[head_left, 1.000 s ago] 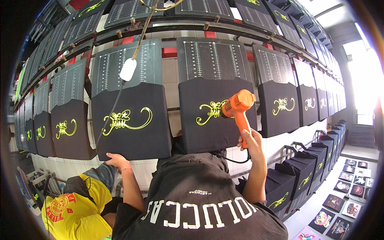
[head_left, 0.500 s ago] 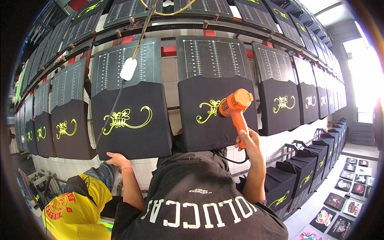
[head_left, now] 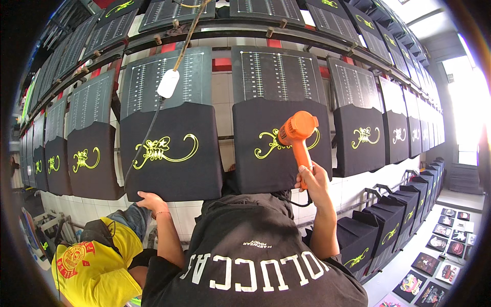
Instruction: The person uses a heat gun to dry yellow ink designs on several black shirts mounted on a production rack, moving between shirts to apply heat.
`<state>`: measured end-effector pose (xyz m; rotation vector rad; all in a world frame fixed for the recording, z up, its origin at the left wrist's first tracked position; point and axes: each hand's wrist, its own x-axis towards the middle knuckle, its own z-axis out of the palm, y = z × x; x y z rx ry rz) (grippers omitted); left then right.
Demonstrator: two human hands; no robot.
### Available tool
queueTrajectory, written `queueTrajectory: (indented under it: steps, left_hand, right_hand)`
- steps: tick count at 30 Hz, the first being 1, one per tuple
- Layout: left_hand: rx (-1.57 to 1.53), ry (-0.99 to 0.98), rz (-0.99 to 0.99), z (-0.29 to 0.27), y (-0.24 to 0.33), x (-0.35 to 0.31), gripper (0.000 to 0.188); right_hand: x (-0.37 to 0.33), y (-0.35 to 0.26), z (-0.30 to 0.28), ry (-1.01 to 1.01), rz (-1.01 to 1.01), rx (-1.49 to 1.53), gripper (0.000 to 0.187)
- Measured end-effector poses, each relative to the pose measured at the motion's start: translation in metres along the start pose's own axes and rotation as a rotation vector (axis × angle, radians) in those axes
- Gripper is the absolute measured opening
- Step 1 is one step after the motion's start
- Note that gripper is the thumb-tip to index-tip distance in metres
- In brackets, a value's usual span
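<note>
My right hand is wrapped round the handle of an orange heat gun. The gun's head is over the yellow-green printed design of a black fabric piece on a flat board, hiding part of the print. A cord hangs from the grip. To the left, my left hand touches the near edge of another board covered in black fabric, its visible fingers stretched out and apart. That cloth bears a curling yellow-green design. What lies under the fingers is hidden.
A cable with a white inline box hangs across the left board. More printed boards run left and right along a dark rail. A person in a yellow shirt bends at lower left. Printed samples lie at lower right.
The heat gun has moved slightly left and toward me over the print, with its head turned. My left hand keeps its place at the board's edge. The person in yellow has shifted.
</note>
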<state>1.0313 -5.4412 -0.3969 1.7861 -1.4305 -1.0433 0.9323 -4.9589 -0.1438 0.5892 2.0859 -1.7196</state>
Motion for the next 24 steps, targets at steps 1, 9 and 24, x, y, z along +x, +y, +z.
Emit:
queueTrajectory:
  steps: [1, 9, 24]
  left_hand:
    - [-0.007, 0.002, 0.012, 0.001, -0.002, 0.002, 0.069]
    - [-0.028, -0.001, 0.016, -0.002, 0.001, -0.003, 0.071]
    - [0.007, 0.034, 0.092, 0.005, -0.031, 0.022, 0.076]
  right_hand:
    - [0.000, 0.000, 0.001, -0.007, 0.002, -0.028, 0.032]
    - [0.004, -0.009, 0.006, -0.033, 0.031, 0.015, 0.029]
    - [0.023, -0.023, 0.025, -0.058, -0.017, -0.056, 0.028]
